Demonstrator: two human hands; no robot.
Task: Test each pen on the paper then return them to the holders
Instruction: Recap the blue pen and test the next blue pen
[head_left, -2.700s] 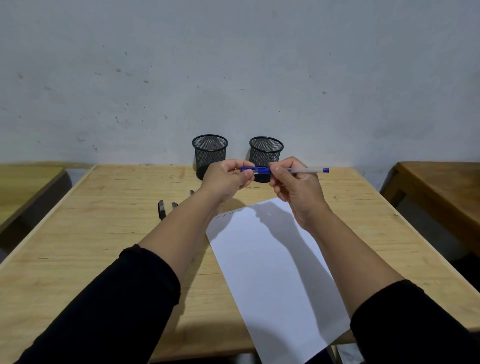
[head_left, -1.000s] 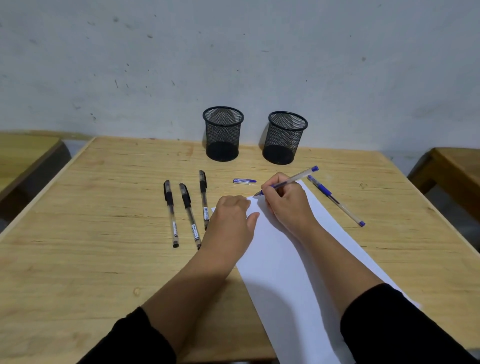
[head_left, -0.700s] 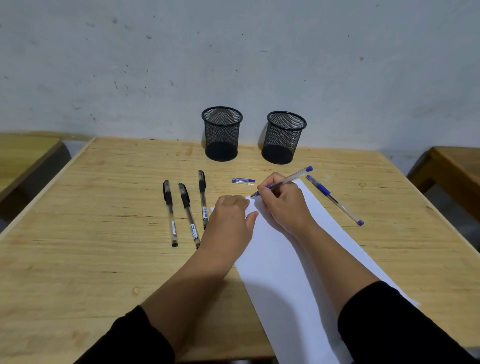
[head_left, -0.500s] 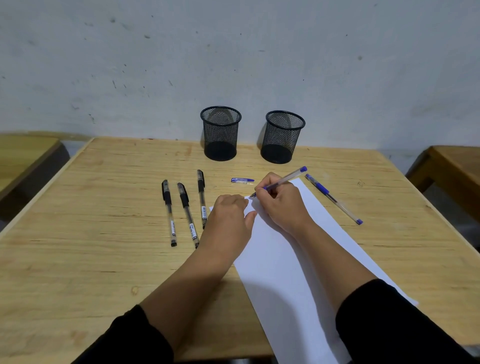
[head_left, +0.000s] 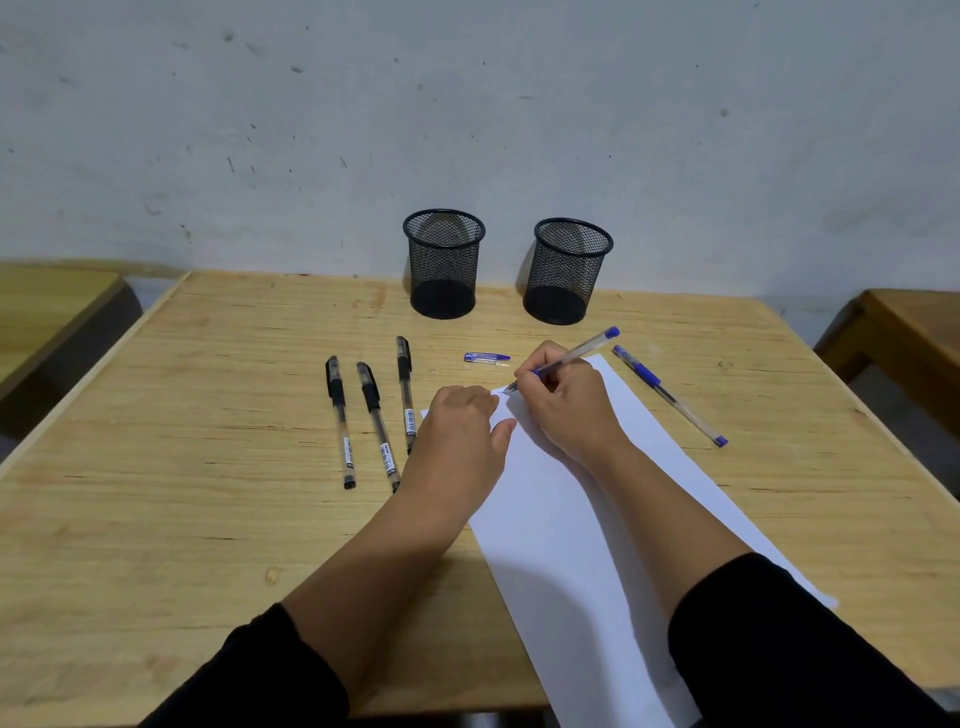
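Gripping the blue pen (head_left: 569, 356), right hand (head_left: 563, 402) fingers clenched, tip down-left on paper (head_left: 571, 519); flat left hand (head_left: 460, 431) pins the sheet, cap (head_left: 487, 357) just beyond.

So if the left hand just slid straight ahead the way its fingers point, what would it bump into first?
Probably the loose blue pen cap, lying on the table just beyond the left hand. Past that stands the right-hand mesh holder. Depth is hard to judge here, so the hand might slip just beside the cap.
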